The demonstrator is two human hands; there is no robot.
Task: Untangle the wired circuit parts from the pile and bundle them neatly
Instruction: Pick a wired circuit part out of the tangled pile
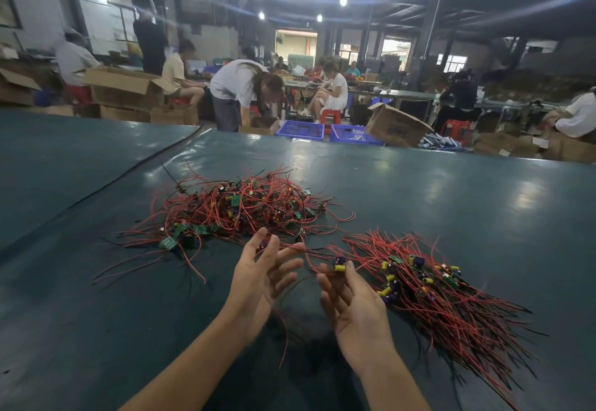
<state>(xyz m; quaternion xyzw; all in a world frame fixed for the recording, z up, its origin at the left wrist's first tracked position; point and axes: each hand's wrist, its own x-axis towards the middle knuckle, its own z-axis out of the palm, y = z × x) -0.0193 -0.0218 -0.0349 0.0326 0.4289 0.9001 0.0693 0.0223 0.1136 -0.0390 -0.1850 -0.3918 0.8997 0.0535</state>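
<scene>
A tangled pile (238,207) of red and black wires with small green circuit boards lies on the dark green table (451,204), ahead and to the left. To the right lies a straighter bundle (432,285) of the same wired parts, wires fanned toward the near right. My left hand (261,278) is raised palm up and pinches a small circuit part at its fingertips. My right hand (348,304) pinches another part (339,264) with a yellow capacitor between thumb and forefinger. Red wires stretch between the two hands and hang below them.
A black cable (135,169) runs along the seam between two table sections at the left. Beyond the far edge stand blue crates (301,129), cardboard boxes (396,127) and several people working at other tables.
</scene>
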